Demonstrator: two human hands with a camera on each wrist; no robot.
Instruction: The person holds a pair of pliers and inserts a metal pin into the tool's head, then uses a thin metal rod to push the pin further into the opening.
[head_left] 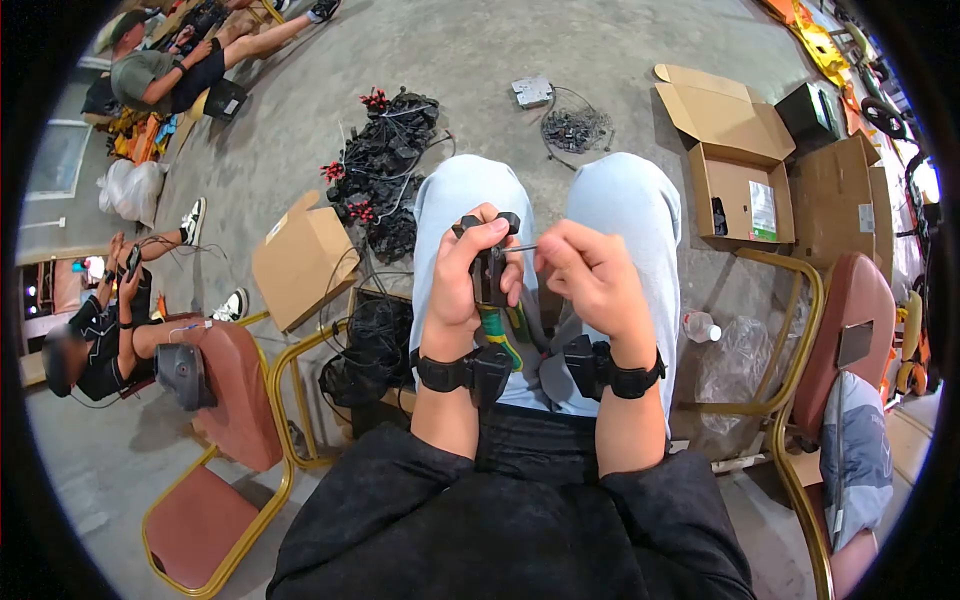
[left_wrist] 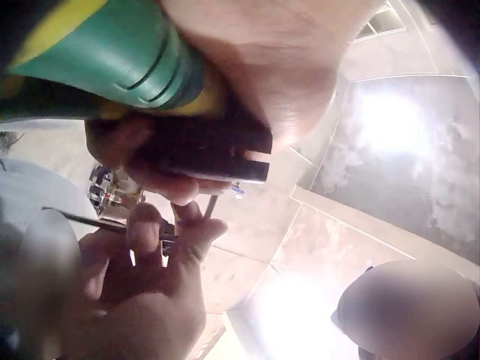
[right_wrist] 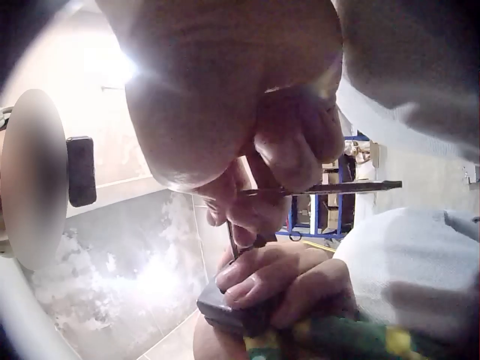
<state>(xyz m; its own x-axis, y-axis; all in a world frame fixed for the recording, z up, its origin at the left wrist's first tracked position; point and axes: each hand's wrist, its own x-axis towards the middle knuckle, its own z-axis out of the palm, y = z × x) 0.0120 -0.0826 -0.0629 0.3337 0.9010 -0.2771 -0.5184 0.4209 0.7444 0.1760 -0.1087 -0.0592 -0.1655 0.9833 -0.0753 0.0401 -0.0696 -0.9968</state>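
A tool with green and yellow handles (head_left: 497, 338) (left_wrist: 124, 56) and a dark head (left_wrist: 195, 150) (right_wrist: 225, 309) is gripped in my left hand (head_left: 452, 287) (left_wrist: 277, 64) (right_wrist: 300, 281), above the lap. A small black piece (head_left: 509, 222) shows by the left thumb; its link to the tool is unclear. To the right, my right hand (head_left: 592, 275) (left_wrist: 154, 300) (right_wrist: 225, 90) pinches a thin dark strand (head_left: 522, 248), which reaches the left fingers. A thin dark rod (left_wrist: 86, 220) (right_wrist: 352, 187) sticks out from the right fingers.
Beyond the knees lie a pile of black parts and cables (head_left: 400, 140), a grey box (head_left: 532, 92) and a coil of wire (head_left: 578, 130). Cardboard boxes (head_left: 305, 262) (head_left: 735, 185) and chairs (head_left: 235, 410) (head_left: 862, 300) flank the lap. Other people sit at left.
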